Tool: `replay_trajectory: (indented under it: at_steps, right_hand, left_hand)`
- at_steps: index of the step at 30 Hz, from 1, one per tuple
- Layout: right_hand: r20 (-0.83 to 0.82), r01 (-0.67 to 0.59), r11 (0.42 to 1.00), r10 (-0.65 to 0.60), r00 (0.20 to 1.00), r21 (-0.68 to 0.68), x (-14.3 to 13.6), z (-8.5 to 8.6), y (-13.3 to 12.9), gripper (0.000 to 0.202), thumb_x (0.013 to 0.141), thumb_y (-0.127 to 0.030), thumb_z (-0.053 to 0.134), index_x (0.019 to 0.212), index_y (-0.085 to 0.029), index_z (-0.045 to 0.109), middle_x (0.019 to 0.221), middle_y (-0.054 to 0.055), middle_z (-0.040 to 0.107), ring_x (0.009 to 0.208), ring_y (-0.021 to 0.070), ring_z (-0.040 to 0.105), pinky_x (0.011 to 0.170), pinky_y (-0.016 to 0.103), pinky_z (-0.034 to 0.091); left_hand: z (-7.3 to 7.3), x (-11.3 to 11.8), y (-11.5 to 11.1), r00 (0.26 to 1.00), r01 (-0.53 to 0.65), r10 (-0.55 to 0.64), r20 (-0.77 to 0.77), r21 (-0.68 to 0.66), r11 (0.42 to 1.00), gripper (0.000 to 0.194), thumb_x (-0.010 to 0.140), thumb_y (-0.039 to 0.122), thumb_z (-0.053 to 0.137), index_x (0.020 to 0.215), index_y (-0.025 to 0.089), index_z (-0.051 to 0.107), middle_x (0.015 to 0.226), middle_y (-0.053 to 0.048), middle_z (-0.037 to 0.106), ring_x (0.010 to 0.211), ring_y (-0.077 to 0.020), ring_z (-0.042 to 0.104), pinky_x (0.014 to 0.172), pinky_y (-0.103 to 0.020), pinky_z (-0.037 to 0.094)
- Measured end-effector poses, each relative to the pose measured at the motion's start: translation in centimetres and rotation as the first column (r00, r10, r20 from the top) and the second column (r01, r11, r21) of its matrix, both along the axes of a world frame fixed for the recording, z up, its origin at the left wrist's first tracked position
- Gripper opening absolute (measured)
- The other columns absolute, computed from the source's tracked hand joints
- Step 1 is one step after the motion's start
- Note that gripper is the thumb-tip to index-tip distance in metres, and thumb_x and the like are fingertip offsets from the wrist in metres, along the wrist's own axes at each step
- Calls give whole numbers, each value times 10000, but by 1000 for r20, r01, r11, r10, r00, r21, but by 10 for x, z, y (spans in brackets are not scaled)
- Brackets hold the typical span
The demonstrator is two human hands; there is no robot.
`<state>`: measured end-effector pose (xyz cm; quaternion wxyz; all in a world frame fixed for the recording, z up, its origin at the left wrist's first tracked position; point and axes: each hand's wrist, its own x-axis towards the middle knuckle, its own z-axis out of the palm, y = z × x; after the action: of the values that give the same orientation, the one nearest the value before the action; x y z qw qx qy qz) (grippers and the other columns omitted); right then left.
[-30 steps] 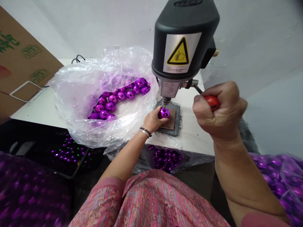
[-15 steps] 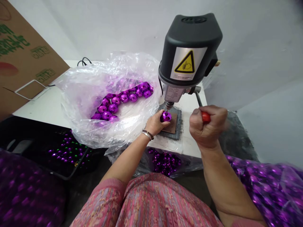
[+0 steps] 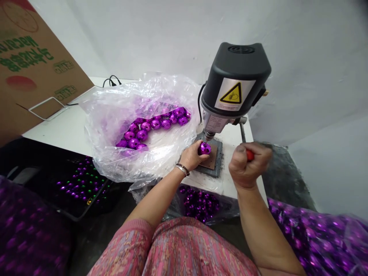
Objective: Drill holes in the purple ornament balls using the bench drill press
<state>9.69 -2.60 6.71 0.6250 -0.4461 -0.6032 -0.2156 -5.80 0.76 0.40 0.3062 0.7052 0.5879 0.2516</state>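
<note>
My left hand [image 3: 192, 156] grips a shiny purple ball [image 3: 204, 148] between thumb and fingers, over a brown board [image 3: 211, 161] on the grey base plate [image 3: 220, 168]. Right above the ball is the chuck [image 3: 209, 135] of a black drill press [image 3: 240, 73]; whether the bit touches the ball is too small to tell. My right hand [image 3: 247, 165] is wrapped round the red knob [image 3: 250, 155] of the press's lever.
Left of the press, a clear plastic bag [image 3: 106, 130] holds several purple balls [image 3: 142, 135] on the white table [image 3: 48, 136]. A cardboard box [image 3: 37, 76] stands at the left. Bagged purple balls [image 3: 322, 237] fill the lower right. Dark dust surrounds the base plate.
The whole view has shifted, so the table and press sit lower in the picture. Both hands keep their grips, on the ball and on the red knob.
</note>
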Motion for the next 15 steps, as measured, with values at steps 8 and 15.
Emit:
replay_trajectory:
  at_steps: [8,15]
  right_hand:
    - [-226,-67,943,-9,974,-325,10,89,29,208,873,-310,540,768,-137,491,671,-30,485,617,34,388,636,203,379]
    - [-296,-129,916,12,955,-379,7,95,26,171,861,-175,569,750,-139,443,794,-16,597,699,22,469,725,213,400]
  left_hand:
    - [-3,-15,-16,976,36,-36,213,6,999,617,749,261,746,1337,208,566,1250,-56,680,1136,-216,641,1032,-346,493]
    - [16,-56,-66,848,484,-451,279,-62,873,801,660,281,832,1412,256,555,1417,-116,604,978,-184,672,890,-317,546]
